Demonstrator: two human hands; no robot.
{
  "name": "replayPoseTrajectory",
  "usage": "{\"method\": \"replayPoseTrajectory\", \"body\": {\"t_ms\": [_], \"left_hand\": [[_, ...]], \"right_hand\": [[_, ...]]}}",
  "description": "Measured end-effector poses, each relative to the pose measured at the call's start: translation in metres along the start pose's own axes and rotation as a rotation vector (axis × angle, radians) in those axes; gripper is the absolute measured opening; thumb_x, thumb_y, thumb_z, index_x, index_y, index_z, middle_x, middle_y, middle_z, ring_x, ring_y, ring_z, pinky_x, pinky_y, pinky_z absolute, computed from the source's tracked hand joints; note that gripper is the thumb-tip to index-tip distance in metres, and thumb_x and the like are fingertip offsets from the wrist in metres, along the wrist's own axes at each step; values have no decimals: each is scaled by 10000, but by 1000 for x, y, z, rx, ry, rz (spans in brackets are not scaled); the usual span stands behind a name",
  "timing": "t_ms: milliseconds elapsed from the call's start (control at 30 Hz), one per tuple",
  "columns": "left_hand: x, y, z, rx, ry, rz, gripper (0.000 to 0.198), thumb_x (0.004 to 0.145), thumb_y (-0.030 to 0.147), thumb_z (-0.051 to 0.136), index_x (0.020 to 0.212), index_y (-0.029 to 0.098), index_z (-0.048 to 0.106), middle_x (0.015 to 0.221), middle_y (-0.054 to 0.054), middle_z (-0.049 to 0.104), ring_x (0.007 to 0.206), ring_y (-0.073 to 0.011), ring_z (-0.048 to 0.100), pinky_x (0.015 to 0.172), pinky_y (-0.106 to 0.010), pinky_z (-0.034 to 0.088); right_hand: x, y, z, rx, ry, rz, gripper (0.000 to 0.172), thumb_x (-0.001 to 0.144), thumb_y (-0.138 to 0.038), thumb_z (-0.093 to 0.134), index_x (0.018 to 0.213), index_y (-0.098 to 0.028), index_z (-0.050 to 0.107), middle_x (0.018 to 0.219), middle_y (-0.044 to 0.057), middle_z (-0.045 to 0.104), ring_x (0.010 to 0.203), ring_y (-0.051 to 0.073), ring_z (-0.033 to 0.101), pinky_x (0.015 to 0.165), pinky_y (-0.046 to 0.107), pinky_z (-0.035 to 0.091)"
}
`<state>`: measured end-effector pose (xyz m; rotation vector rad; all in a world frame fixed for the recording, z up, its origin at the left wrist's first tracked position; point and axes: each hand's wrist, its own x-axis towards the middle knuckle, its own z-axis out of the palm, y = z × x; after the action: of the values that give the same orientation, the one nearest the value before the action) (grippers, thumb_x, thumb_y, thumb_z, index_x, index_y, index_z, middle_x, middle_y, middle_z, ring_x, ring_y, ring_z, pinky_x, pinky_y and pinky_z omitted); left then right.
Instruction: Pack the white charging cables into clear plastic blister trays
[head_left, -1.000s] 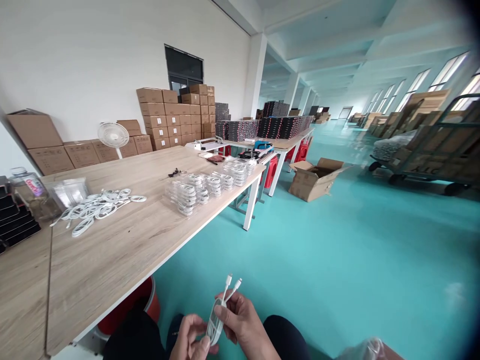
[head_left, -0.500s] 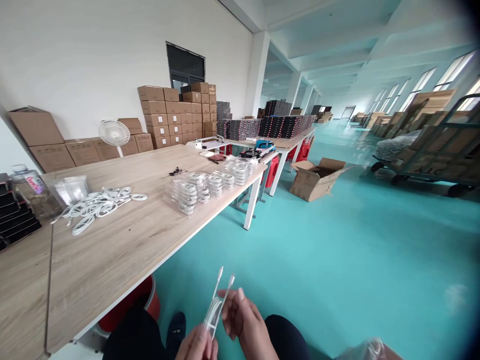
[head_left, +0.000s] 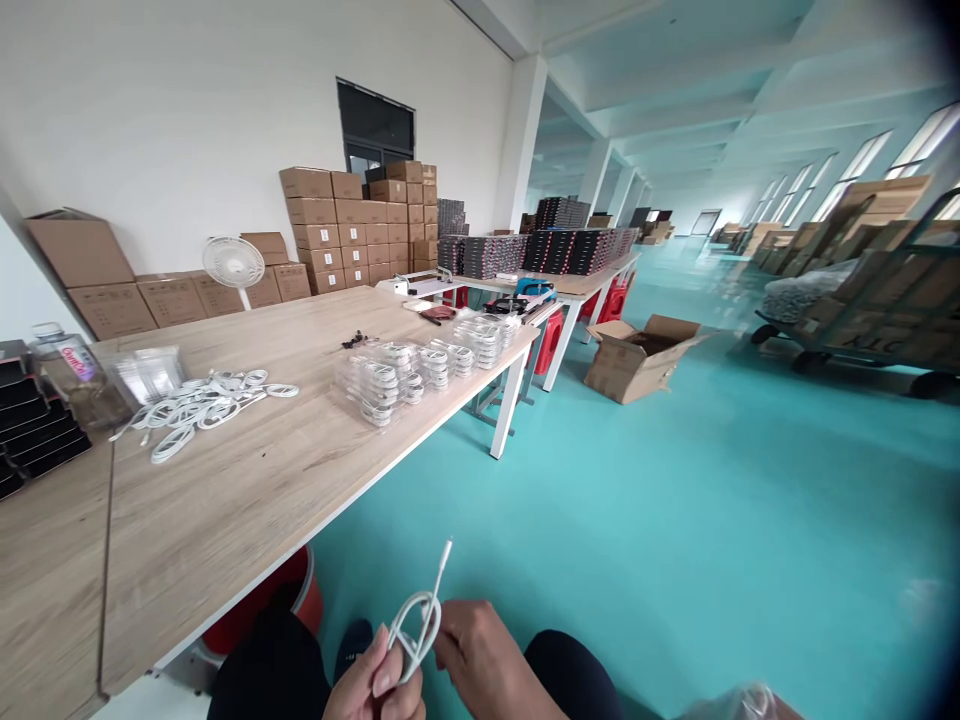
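Observation:
My left hand (head_left: 381, 682) grips a coiled white charging cable (head_left: 411, 655) low in the view, thumb and fingers pinching its lower loops. One plug end (head_left: 446, 552) of the cable sticks up from the loops. My right hand (head_left: 484, 655) is closed at the coil's right side, its fingertips against the cable and partly hidden behind the back of the hand. The second plug does not show. On the wooden table (head_left: 247, 520) to the left lies a loose heap of similar white cables (head_left: 206, 408). Farther along the table are bagged coiled cables (head_left: 390, 385).
A plastic bottle (head_left: 71, 370) and black boxes (head_left: 34, 425) stand at the table's left end. Under the table edge is a red bin (head_left: 289, 610). A cardboard box (head_left: 641, 360) sits open on the floor, with a loaded trolley (head_left: 862, 320) at right.
The cable's coil has opened into wider loops, and just one plug now points up instead of two. My right hand has turned over and closed at the coil.

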<state>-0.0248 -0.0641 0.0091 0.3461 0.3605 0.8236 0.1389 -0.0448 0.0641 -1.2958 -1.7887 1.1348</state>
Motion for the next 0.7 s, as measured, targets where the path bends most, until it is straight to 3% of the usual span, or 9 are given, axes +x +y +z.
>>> {"method": "replayPoseTrajectory", "body": {"t_ms": [67,167,267,367,467,567,700], "left_hand": [[3,3,0,-59,4,-7,662,705,589,785,550,214,263,461,85,311,371,-31,207,422,-196,171],[5,7,-4,-106,33,-29,645,677,567,819,556,207,297,465,83,366,365,-30,244,414,-185,163],[5,8,-10,-101,102,-43,612,649,573,835,554,201,358,470,75,429,361,-36,303,420,-187,178],[5,5,-12,-45,193,-70,613,625,621,824,541,202,385,453,72,436,359,-46,336,433,-197,199],[8,-1,-11,25,281,-75,629,591,684,804,532,209,396,436,78,418,357,-54,327,450,-214,224],[11,-9,-14,125,379,-39,637,587,758,746,520,217,415,425,72,410,367,-65,315,461,-234,226],[12,-22,-33,519,475,143,579,675,677,746,479,212,463,396,54,379,402,-84,300,479,-271,216]], "right_hand": [[1,-3,2,-119,13,-86,352,951,-296,501,612,-211,542,600,-34,513,547,118,431,569,269,326],[1,3,9,-150,81,-62,357,975,-305,459,656,-216,593,644,-5,573,574,140,496,581,272,369],[-1,17,15,-18,210,-16,300,998,-404,440,966,-234,685,711,15,651,613,169,582,602,271,438],[-4,26,19,-46,406,-48,363,965,-457,519,1233,-240,629,779,31,670,626,185,603,616,286,473],[-5,26,19,-285,446,-142,300,934,-419,591,1166,-262,699,812,50,662,656,196,611,612,297,459],[-2,19,19,-496,424,-221,234,960,-348,551,881,-260,753,759,56,647,684,203,608,620,304,431],[2,5,20,-529,359,-347,281,971,-301,536,754,-251,707,687,35,629,655,187,558,664,331,410]]}}
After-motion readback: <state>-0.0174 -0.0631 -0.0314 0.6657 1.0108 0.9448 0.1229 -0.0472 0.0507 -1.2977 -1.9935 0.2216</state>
